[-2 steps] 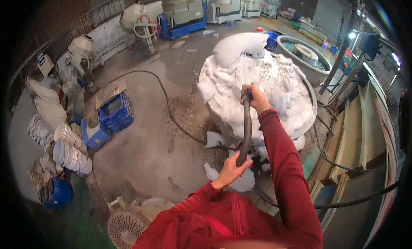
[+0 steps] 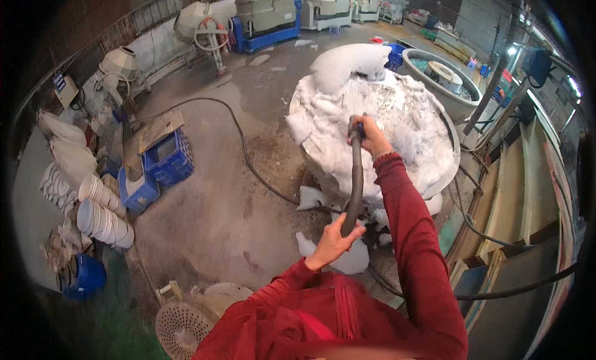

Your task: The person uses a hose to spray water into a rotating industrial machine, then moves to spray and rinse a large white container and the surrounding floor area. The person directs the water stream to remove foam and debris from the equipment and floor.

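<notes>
I see the right hand [image 2: 374, 138] clamped round the hose [image 2: 357, 180], probably for aim, foam [image 2: 406, 121] just beyond its fingers; the left hand [image 2: 332, 244] grips behind, likely supporting.

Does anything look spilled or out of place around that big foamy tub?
Yes: white foam heaps above the tub, and foam clumps lie on the floor beside it, apparently spilled over, though that may be normal here.

Dark-grey flexible hose [image 2: 356, 181], plain. Fluffy white foam heap [image 2: 316, 111], greyer toward the far edge of the round grey tub [image 2: 457, 147]. Plain dark-red fabric sleeves [image 2: 415, 226]. Blue rectangular plastic crates [image 2: 180, 169]; white round stacked buckets [image 2: 102, 223]. Beige round disc [image 2: 180, 330], dark dotted hole pattern. Floor [image 2: 205, 236] mottled grey-brown, green toward near-left edge.
</notes>
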Action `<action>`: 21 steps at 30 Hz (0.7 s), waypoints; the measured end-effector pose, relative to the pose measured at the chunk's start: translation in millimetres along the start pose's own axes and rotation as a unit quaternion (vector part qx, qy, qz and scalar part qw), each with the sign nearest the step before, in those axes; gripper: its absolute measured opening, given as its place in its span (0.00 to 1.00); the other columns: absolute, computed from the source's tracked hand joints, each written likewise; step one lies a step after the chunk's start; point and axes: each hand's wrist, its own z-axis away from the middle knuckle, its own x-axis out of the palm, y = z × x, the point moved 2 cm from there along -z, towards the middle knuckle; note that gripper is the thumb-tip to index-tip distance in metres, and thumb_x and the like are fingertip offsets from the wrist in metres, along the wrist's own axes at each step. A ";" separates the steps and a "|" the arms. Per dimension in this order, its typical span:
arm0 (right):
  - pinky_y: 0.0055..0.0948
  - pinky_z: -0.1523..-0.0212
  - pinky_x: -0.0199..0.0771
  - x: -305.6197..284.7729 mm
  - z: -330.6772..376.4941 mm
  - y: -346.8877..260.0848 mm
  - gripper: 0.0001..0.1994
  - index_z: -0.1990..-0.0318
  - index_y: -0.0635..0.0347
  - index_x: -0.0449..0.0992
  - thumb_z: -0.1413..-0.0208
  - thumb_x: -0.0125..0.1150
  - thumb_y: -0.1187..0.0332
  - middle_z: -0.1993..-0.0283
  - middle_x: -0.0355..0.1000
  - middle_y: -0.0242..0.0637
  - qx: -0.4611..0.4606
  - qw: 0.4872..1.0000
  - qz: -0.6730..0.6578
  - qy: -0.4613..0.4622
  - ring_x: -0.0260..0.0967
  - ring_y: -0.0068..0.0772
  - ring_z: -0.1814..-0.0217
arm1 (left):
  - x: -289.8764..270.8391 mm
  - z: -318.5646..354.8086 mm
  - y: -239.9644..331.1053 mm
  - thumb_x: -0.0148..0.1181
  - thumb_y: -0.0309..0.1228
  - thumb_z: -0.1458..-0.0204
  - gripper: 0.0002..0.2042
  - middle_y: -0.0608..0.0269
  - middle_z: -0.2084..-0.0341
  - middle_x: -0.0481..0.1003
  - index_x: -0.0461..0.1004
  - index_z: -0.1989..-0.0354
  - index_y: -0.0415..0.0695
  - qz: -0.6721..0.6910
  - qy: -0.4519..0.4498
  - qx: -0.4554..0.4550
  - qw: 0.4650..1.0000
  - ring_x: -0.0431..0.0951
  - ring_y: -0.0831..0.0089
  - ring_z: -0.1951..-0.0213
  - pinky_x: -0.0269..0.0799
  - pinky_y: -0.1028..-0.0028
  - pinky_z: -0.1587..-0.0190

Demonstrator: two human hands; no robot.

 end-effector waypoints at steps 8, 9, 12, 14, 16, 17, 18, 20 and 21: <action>0.36 0.82 0.70 9.0 -20.9 6.8 0.06 0.72 0.60 0.65 0.58 0.51 0.69 0.77 0.63 0.38 0.023 0.998 0.057 -0.017 0.65 0.37 0.77 | -12.8 -14.0 -5.4 0.57 0.34 0.49 0.10 0.73 0.86 0.63 0.63 0.67 0.45 -0.040 0.021 0.080 0.996 0.61 0.86 0.86 0.56 0.82 0.85; 0.35 0.82 0.70 13.4 -18.2 10.1 0.07 0.71 0.60 0.65 0.58 0.51 0.69 0.77 0.63 0.38 0.032 0.998 0.052 -0.016 0.65 0.37 0.77 | -14.4 -14.5 -4.4 0.57 0.34 0.49 0.10 0.74 0.86 0.62 0.63 0.67 0.45 -0.062 0.035 0.109 0.991 0.61 0.86 0.86 0.56 0.82 0.84; 0.35 0.83 0.70 28.9 -9.9 3.3 0.08 0.71 0.61 0.64 0.60 0.54 0.69 0.78 0.62 0.38 -0.003 0.999 0.038 -0.037 0.63 0.34 0.80 | -17.4 -9.0 -5.7 0.56 0.34 0.49 0.09 0.75 0.86 0.62 0.64 0.68 0.45 -0.030 0.007 0.047 0.998 0.60 0.87 0.84 0.55 0.82 0.83; 0.35 0.85 0.69 41.1 7.1 -7.7 0.09 0.71 0.61 0.64 0.60 0.55 0.68 0.79 0.62 0.37 -0.055 0.998 0.038 -0.015 0.62 0.31 0.82 | -16.8 -8.4 -1.5 0.57 0.34 0.49 0.09 0.75 0.86 0.62 0.64 0.69 0.45 -0.014 0.011 0.065 0.998 0.59 0.87 0.84 0.55 0.82 0.83; 0.34 0.85 0.69 34.0 3.6 -3.1 0.09 0.71 0.60 0.64 0.59 0.55 0.68 0.79 0.61 0.36 -0.038 0.999 0.027 0.020 0.62 0.31 0.82 | -20.3 -13.7 -0.6 0.57 0.34 0.49 0.09 0.75 0.86 0.62 0.64 0.69 0.45 -0.014 0.021 0.063 0.998 0.59 0.87 0.84 0.54 0.81 0.83; 0.34 0.85 0.68 27.5 2.3 -3.3 0.09 0.71 0.59 0.64 0.59 0.55 0.67 0.79 0.61 0.36 -0.032 0.998 0.023 0.039 0.62 0.31 0.82 | -20.0 -16.2 -0.1 0.57 0.34 0.50 0.09 0.75 0.86 0.61 0.64 0.69 0.45 -0.012 0.025 0.064 0.998 0.59 0.87 0.84 0.54 0.81 0.83; 0.34 0.85 0.68 19.9 0.0 1.8 0.09 0.70 0.58 0.64 0.59 0.55 0.67 0.78 0.61 0.37 -0.002 0.999 0.029 0.045 0.63 0.32 0.80 | -21.6 -18.4 -4.9 0.57 0.34 0.50 0.09 0.74 0.86 0.62 0.65 0.69 0.44 -0.041 0.039 0.071 0.996 0.59 0.86 0.84 0.55 0.81 0.83; 0.34 0.85 0.67 17.1 3.3 10.4 0.10 0.69 0.58 0.63 0.59 0.55 0.67 0.78 0.61 0.37 0.017 0.999 0.035 0.032 0.63 0.33 0.80 | -19.1 -12.8 -6.7 0.58 0.35 0.50 0.10 0.74 0.86 0.62 0.65 0.69 0.44 -0.044 0.035 0.057 0.997 0.60 0.86 0.84 0.55 0.81 0.82; 0.34 0.85 0.67 20.9 5.9 12.1 0.11 0.68 0.57 0.63 0.59 0.55 0.67 0.78 0.61 0.37 0.027 0.999 0.038 0.023 0.64 0.34 0.79 | -18.6 -9.2 -8.3 0.58 0.35 0.50 0.10 0.73 0.86 0.62 0.65 0.68 0.44 -0.049 0.036 0.051 0.997 0.60 0.86 0.84 0.56 0.80 0.82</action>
